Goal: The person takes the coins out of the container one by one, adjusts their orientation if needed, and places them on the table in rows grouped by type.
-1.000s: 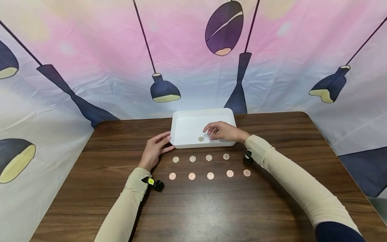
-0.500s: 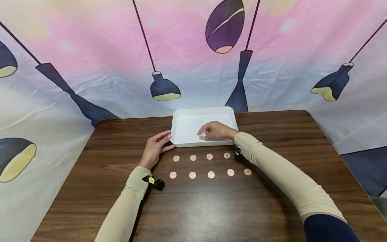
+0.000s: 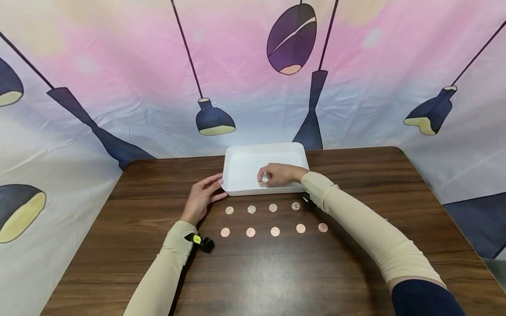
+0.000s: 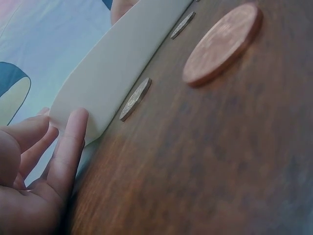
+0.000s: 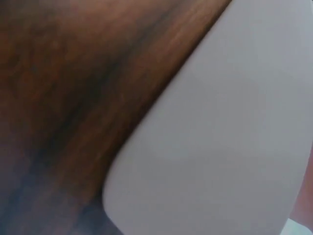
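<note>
Right hand (image 3: 278,174) has slid left inside the white tray (image 3: 241,169) since a second ago, when it hovered with fingers spread just right of the coin; now its fingers are curled down over the coin (image 3: 262,184), pinching it against the tray floor near the front wall. Left hand (image 3: 202,195) hasn't moved: fingers straight and relaxed, tips touching the tray's front-left corner, palm resting on the wooden table (image 3: 276,272). Left wrist view confirms it, with straight fingers (image 4: 68,147) laid against the rounded tray corner (image 4: 117,63) and nothing gripped. Right wrist view shows only the tray's outer wall (image 5: 220,147) and table grain (image 5: 63,98), too blurred and close to show the fingers. On the table just in front of the tray, two rows of coins: a back row of four (image 3: 251,209), a front row of five coppery ones (image 3: 275,231), evenly spaced, none touching each other. Back row sits close to the tray's front wall; in the left wrist view two of those lie near the wall base (image 4: 135,99), with one copper coin (image 4: 222,43) nearer the camera. Small black wrist cameras on both forearms (image 3: 203,243). Printed lamp backdrop (image 3: 213,118) hangs behind the table.
</note>
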Motion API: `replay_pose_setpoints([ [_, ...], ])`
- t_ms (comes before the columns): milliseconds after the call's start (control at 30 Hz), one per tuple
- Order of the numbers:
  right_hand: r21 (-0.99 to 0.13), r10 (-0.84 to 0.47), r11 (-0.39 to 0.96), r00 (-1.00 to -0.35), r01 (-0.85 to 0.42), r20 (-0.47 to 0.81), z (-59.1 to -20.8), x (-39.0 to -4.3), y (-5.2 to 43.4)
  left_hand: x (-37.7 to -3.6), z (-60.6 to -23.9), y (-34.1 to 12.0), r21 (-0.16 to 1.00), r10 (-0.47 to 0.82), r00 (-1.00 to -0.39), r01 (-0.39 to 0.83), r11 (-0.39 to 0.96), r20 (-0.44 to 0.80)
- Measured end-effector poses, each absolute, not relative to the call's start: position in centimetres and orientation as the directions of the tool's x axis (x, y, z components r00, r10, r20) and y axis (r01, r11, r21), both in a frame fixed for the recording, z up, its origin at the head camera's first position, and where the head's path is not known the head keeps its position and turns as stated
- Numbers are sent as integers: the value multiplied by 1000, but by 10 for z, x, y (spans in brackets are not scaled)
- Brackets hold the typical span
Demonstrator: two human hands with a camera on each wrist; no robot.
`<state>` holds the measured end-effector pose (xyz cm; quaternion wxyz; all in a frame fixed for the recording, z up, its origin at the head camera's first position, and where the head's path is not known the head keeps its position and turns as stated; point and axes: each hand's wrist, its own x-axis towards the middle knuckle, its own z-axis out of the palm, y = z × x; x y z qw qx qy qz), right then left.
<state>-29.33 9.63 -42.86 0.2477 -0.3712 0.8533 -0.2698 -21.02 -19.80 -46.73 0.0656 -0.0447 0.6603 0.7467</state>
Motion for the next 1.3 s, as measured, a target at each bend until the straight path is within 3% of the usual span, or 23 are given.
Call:
replay_pose_setpoints([
  [100, -616, -780, 579, -584, -535, -225, -426, -295, 95, -211, -466, -198, 981, 45, -988, -152, -117, -148],
  [633, -695, -668, 576, -737, -430, -98, -440, -292, 114, -209, -467, -197, 977, 45, -984, -179, -119, -175],
  [1300, -692, -622, 593, -780, -413, -68, -440, -298, 123, -208, -470, -199, 977, 28, -986, -168, -132, -166],
])
